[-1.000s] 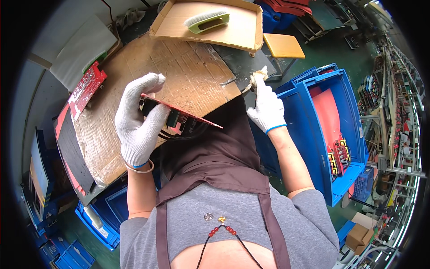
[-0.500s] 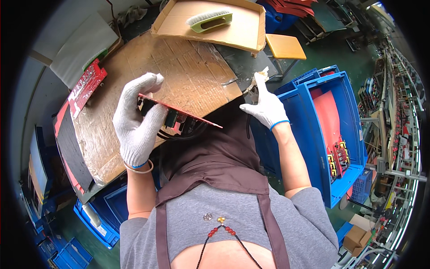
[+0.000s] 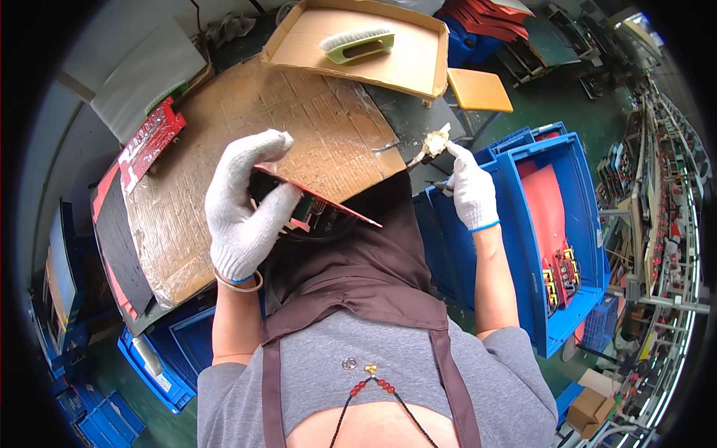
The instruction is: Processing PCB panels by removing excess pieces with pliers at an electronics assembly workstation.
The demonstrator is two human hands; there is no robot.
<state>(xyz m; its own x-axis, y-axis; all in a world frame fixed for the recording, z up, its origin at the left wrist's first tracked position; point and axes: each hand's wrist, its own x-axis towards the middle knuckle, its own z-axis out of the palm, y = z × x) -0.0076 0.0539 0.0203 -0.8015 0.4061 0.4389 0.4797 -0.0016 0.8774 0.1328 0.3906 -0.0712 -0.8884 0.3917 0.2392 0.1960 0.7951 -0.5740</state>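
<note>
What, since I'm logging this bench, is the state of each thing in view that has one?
Left gloved hand: closed on a red circuit board.
Red circuit board: held, tilted.
Right gloved hand: fingers by a whitish clump; grip unclear.
Green-handled brush: lying in the cardboard tray, unheld.
Cardboard tray: open.
Blue crate: open, red sheet inside.
Cardboard bench cover: scuffed, stained.
Yellow stool: unoccupied.

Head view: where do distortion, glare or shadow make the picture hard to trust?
In the head view, fisheye bending curves straight edges toward the black rim; in the head view, shiny patches catch light on the cardboard at its lower left; in the head view, the red circuit board in the left hand has a dark underside, small parts hard to read.
</note>
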